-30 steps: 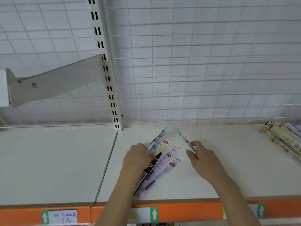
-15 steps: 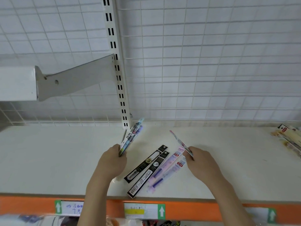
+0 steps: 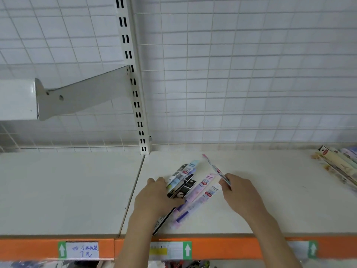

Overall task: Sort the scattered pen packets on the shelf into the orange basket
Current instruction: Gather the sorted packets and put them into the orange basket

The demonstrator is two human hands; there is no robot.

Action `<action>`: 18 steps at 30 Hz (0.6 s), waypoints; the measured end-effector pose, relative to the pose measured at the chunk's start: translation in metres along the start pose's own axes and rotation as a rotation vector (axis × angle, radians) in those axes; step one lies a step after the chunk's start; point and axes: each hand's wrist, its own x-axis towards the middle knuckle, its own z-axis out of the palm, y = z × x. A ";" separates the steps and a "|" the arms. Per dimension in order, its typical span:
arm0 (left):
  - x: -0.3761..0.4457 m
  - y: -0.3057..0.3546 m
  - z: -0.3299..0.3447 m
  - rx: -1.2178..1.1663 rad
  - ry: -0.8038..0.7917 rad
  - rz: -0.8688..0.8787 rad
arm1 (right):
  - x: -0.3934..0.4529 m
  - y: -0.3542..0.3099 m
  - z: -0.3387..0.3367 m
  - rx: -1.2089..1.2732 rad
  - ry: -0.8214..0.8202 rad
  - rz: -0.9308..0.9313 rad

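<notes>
White metal bracket (image 3: 85, 95) jutting out far left of both grips, hooked into slotted upright (image 3: 133, 78) against wire grid backing (image 3: 241, 74). Orange shelf edge strip (image 3: 38, 248) running along the bottom, carrying handwritten price tag (image 3: 82, 250) at left, yellow-marked label (image 3: 167, 250) under the left forearm.

Left hand (image 3: 154, 200) lying on cream shelf (image 3: 67, 190), fingers curling around a bunch of pen packets (image 3: 180, 179) — blue-white and black ones fanning up and to the right out of the grasp, so clenching on packets, not released. Black barcode packet (image 3: 162, 223) sticking out below the wrist toward the shelf front, partly hidden by the hand.

Just right of that grip, lilac packets (image 3: 201, 198) lying flat and diagonal on the shelf between the two hands, lower ends touching the left hand's side; cannot tell whether gripped too.

Right hand (image 3: 241, 196) pinching single thin packet (image 3: 216, 169) between thumb and fingers, packet angling up-left off the surface, upper end raised, lower end buried in the pinch.

Far right of the right grip, well apart, another pile of packets (image 3: 338, 167) lying at the shelf's back corner, cut by frame edge.

Orange basket not showing here.
</notes>
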 end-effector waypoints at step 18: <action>0.009 -0.024 -0.008 0.147 0.005 -0.030 | -0.005 -0.002 0.001 -0.011 0.003 -0.019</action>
